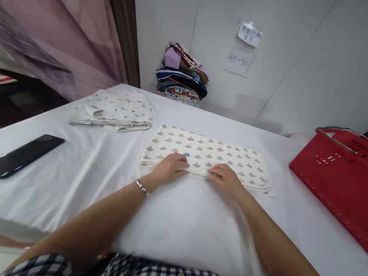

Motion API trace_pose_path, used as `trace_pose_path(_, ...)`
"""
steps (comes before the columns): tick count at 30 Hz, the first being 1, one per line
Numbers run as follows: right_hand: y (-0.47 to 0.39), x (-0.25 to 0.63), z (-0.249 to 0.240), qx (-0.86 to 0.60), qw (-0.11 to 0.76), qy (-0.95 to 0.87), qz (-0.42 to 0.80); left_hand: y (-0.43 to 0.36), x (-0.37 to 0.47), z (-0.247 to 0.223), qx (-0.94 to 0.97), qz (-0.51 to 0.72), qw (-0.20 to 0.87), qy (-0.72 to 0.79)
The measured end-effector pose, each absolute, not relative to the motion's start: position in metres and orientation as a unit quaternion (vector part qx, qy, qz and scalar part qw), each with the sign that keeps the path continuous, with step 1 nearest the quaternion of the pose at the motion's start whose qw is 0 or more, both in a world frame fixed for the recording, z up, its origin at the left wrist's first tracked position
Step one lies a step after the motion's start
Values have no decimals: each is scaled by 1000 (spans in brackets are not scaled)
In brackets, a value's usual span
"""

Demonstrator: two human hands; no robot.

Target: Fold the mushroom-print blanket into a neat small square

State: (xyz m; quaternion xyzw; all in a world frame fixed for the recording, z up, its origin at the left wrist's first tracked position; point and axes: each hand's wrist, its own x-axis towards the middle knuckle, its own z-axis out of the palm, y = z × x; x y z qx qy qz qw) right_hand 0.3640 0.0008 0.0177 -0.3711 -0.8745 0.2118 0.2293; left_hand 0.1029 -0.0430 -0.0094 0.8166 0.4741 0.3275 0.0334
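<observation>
The folded patterned cloth is lying directly ahead of both hands, its near edge being pinched lightly between thumb and fingers by the left hand and the right hand, each grip nearly closed. A red basket is standing well right of the right grip; its contents are not showing.

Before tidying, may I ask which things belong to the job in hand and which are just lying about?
Job: folded white cloth with grey motifs; probably rumpled white patterned cloth.
Seemingly lying about: glossy black slab; red plastic basket; multicoloured fabric stack.
</observation>
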Motion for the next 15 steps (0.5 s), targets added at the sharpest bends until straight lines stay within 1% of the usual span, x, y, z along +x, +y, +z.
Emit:
trace_pose_path(5,-3,356,11,-367,225,-886,170,-45,97,-8,813,334,29,477)
trace_pose_path(11,-2,354,4,-345,238,-901,108,-44,99,-6,824,299,26,480)
trace_pose_path(15,-4,354,0,-328,268,-902,91,-44,100,-5,824,296,25,483)
